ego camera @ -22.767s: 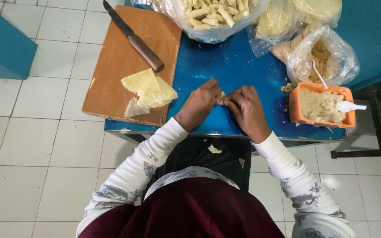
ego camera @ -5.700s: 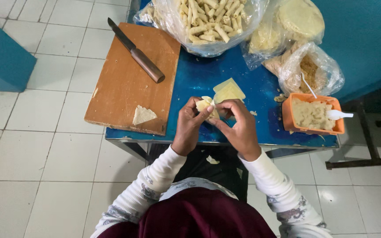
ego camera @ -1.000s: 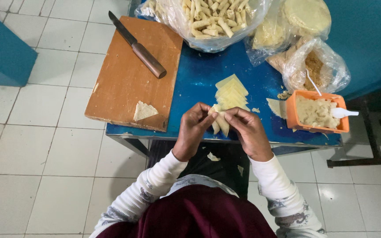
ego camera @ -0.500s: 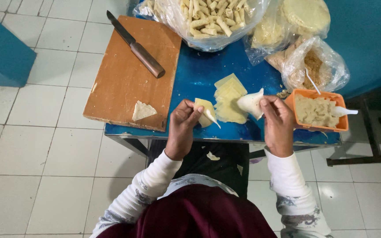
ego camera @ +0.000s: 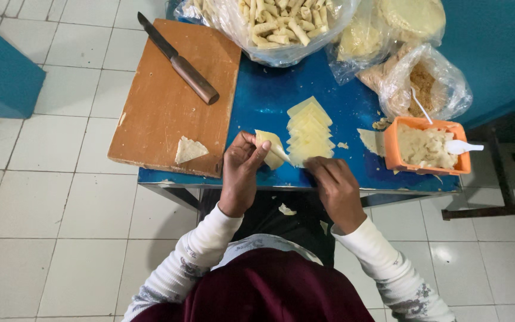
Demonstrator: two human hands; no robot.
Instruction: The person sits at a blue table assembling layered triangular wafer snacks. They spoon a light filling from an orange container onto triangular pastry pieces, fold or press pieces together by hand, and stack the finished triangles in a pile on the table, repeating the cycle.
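Folded pastry wrapper in the left hand, right hand at the stack

The left hand [ego camera: 241,170] has its grip clamped on a folded wrapper [ego camera: 271,149], raised off the blue worktop [ego camera: 263,98]; the right hand [ego camera: 331,182] rests fingertips, apparently unclenched, on the fanned wrapper stack [ego camera: 309,131], within reach of the orange filling tub [ego camera: 424,146].

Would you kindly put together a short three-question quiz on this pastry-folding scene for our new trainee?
1. True or false: the knife lies on the wooden cutting board.
2. What does the left hand hold? A) a spoon B) a folded pastry sheet C) the knife
3. Fill in: the white spoon rests in the ______ tub of filling.

Key:
1. True.
2. B. The right hand reaches to the stack of pastry sheets on the blue table.
3. Orange.
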